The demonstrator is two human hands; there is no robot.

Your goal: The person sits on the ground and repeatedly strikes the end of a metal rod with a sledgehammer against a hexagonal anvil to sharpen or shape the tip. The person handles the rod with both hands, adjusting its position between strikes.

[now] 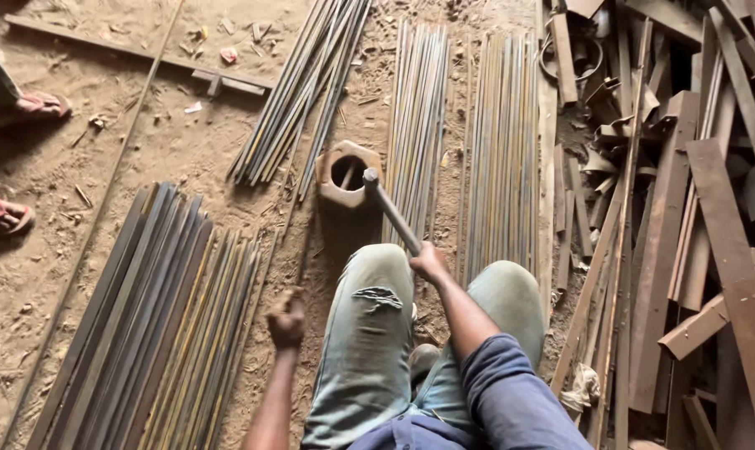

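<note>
Seated on the dirt floor (169,142), a person's right hand (428,261) grips a hammer (390,213), its head at a hollow iron block (346,173). The left hand (287,321), seemingly fisted, holds a thin rod (304,250) slanting toward the block for striking.

**Soft daylight, slight motion blur**

Even, warm daylight covers the dirt floor (144,142), with no glare. A soft shadow falls below the block (348,173), toward the knees. The left hand (286,321) is smeared by motion; the hammer (390,210) beside the block is slightly soft. Rods (498,142) right of the block look sharp. The scrap (694,208) bends outward near the frame edge.
</note>
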